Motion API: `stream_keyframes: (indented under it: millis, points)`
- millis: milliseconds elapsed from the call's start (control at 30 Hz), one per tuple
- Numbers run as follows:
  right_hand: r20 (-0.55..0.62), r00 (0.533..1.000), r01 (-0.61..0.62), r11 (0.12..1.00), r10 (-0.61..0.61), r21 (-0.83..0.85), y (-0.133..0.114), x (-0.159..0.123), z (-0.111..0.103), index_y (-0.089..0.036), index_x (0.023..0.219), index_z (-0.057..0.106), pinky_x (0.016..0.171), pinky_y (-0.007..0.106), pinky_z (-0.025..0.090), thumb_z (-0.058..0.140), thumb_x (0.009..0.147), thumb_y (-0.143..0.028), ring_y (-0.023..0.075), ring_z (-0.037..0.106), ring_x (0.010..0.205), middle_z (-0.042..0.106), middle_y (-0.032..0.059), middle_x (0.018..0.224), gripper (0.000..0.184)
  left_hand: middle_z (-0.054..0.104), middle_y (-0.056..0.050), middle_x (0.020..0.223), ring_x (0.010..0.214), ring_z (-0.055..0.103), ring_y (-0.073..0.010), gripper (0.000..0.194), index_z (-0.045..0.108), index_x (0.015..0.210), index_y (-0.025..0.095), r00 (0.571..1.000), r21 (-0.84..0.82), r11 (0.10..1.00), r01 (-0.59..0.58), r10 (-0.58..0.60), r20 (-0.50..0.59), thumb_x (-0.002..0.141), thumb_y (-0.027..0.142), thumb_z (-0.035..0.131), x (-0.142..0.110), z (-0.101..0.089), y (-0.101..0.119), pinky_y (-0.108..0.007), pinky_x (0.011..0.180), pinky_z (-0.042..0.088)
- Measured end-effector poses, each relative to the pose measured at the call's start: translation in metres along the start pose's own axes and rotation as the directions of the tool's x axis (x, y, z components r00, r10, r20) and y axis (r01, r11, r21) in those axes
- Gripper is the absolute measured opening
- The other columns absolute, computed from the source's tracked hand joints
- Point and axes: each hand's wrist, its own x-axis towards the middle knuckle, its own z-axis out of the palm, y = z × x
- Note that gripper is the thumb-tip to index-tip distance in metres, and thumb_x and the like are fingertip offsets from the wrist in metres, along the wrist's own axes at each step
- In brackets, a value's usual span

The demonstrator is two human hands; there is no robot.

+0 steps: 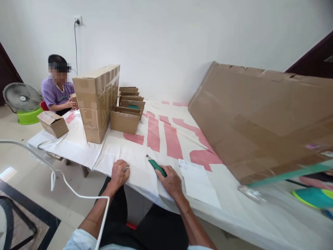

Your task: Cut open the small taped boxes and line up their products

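Note:
My right hand rests at the near edge of the cloth-covered table, its fingers wrapped round a green utility knife. The knife's short metal tip points away and to the left; whether a blade is out cannot be made out. To its left, my left hand is curled closed on the table edge. Something small and pale shows at its fingertips, too small to name. Beside my right hand lies a white paper sheet with small printed marks near its top.
Taped cardboard boxes form a stack at left, with several open boxes behind. A closed box sits near the left end, where a person holds a small box. A large cardboard carton fills the right. A white cable crosses my left forearm.

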Motion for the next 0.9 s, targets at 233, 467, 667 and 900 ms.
stream_keyframes:
  millis: [233,467,667,900]
  points:
    - [0.017,1.000,0.011,0.999,-0.010,-0.036,-0.009,0.001,-0.009,-0.022,0.110,0.073,0.089,0.042,0.055,0.057,0.098,-0.046,0.0295,0.066,0.099,0.072,0.0117,0.101,0.031,0.076,-0.013,0.132,0.130,0.068,-0.0312,0.027,0.080,0.115,0.023,0.996,-0.003,0.998,-0.060,0.060,0.063,0.089,0.016,0.077,-0.029,-0.008,0.006,-0.048,0.108,0.054]
    - [0.020,1.000,0.023,0.998,-0.022,-0.051,-0.007,0.002,-0.009,-0.021,0.114,0.073,0.090,0.042,0.054,0.060,0.097,-0.042,0.0301,0.066,0.100,0.071,0.0117,0.102,0.030,0.067,-0.018,0.153,0.149,0.056,-0.0374,0.037,0.071,0.136,0.022,0.995,0.204,0.975,0.086,-0.076,-0.057,0.099,0.028,0.069,-0.040,-0.064,-0.031,-0.057,0.118,0.046]
    - [0.020,1.000,0.009,1.000,-0.009,-0.027,-0.005,0.002,-0.009,-0.022,0.112,0.073,0.090,0.043,0.054,0.060,0.097,-0.043,0.0298,0.066,0.100,0.072,0.0118,0.102,0.029,0.062,-0.019,0.159,0.153,0.052,-0.0397,0.041,0.070,0.139,0.022,0.965,0.385,0.886,0.259,-0.221,-0.142,0.102,0.039,0.065,-0.052,-0.101,-0.072,-0.063,0.123,0.040]
    - [0.006,1.000,0.024,0.999,-0.024,-0.031,0.001,0.000,-0.004,-0.022,0.111,0.074,0.089,0.043,0.054,0.059,0.098,-0.046,0.0300,0.065,0.099,0.072,0.0117,0.102,0.032,0.067,-0.018,0.154,0.149,0.057,-0.0393,0.035,0.072,0.131,0.023,0.949,0.417,0.855,0.310,-0.250,-0.193,0.100,0.037,0.065,-0.066,-0.125,-0.080,-0.061,0.116,0.048]
